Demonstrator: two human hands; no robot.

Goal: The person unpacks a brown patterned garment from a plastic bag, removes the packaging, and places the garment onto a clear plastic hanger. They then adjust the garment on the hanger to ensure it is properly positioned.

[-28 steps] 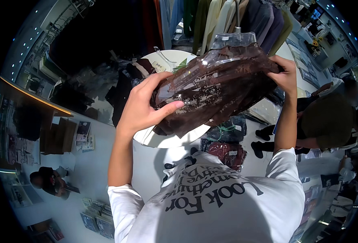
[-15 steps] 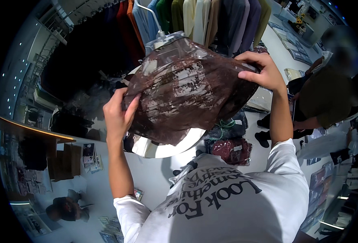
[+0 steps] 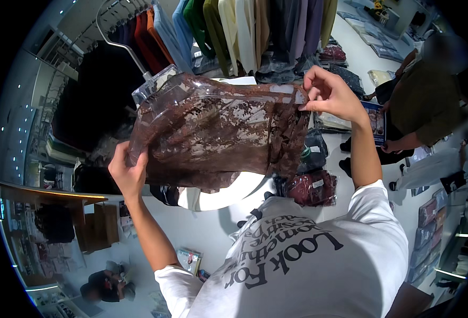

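Note:
Stretched between my hands is a brown patterned garment, partly covered by shiny clear plastic. A hanger with a pale hook sticks up from its far left corner. My left hand is closed on the garment's left edge, thumb toward me. My right hand pinches the upper right corner between thumb and bent fingers. The garment's lower part hangs over a round white surface and hides much of it.
Ahead, a rail holds several colourful garments. Plastic-wrapped maroon clothing lies right of the white surface. A co-worker stands at the right, holding a printed card or tablet. Another person is at lower left.
The garment has turned and been pulled out flatter, its hanger swinging to the left. My left hand has moved left and down; my right hand has shifted slightly left, onto the corner.

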